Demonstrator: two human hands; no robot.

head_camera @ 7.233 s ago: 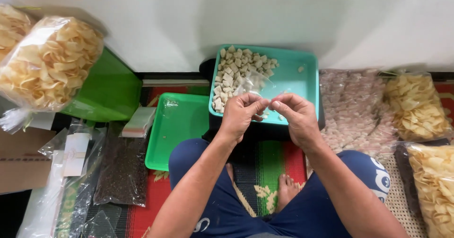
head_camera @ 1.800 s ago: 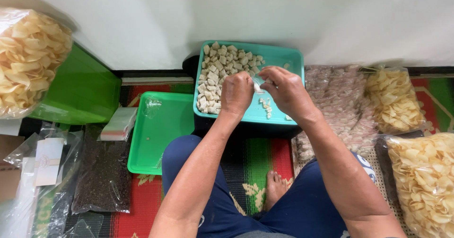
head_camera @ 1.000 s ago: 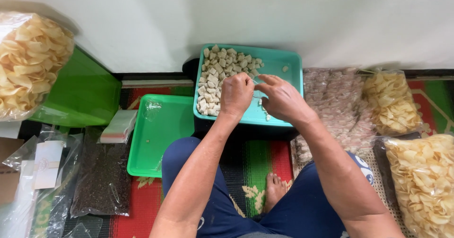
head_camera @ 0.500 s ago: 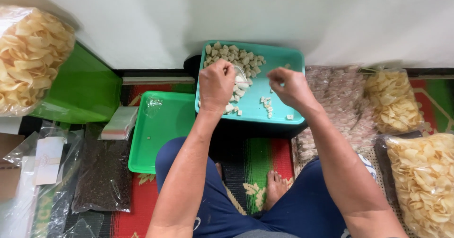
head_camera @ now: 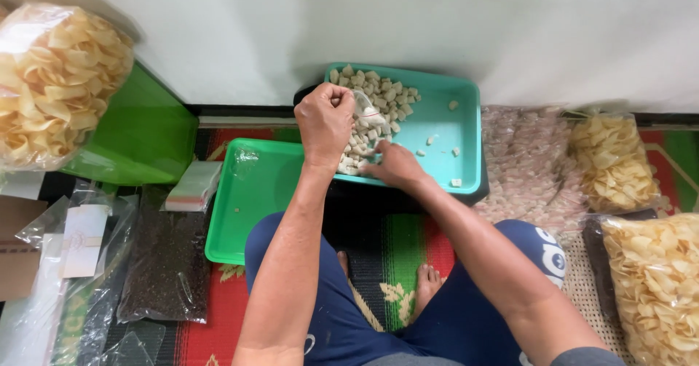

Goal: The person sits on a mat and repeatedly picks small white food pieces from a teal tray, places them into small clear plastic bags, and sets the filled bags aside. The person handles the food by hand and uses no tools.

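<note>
while we sit cross-legged on the patterned floor mat (head_camera: pixel 408 264), the biggest thing about us is the large clear bag of pale yellow chips (head_camera: pixel 58 82) at the far left, resting on a bright green box (head_camera: pixel 138 133) against the white wall (head_camera: pixel 437 24). on the right lie two more bags of chips (head_camera: pixel 652 286), one above the other, with a clear bag of pinkish crackers (head_camera: pixel 528 162) just beside them.

straight ahead sits the teal tray (head_camera: pixel 451 129), its left half heaped with small pale cracker pieces (head_camera: pixel 371 118) and a few loose ones scattered over the bare right half. an empty green tray (head_camera: pixel 251 191) lies just beside it, lower and to the left, its corner tucked under the teal one. further left we see a flat bag of dark grains (head_camera: pixel 164 264) and a small stack of clear plastic bags (head_camera: pixel 191 185).

our left hand (head_camera: pixel 325 122) hovers over the heap, its grip closed on a small clear plastic pouch (head_camera: pixel 364 108) pinched at the top. our right hand (head_camera: pixel 393 166) reaches low into the near edge of the heap, fingers curled narrow among the pieces; we cannot tell whether it has any gathered.
</note>
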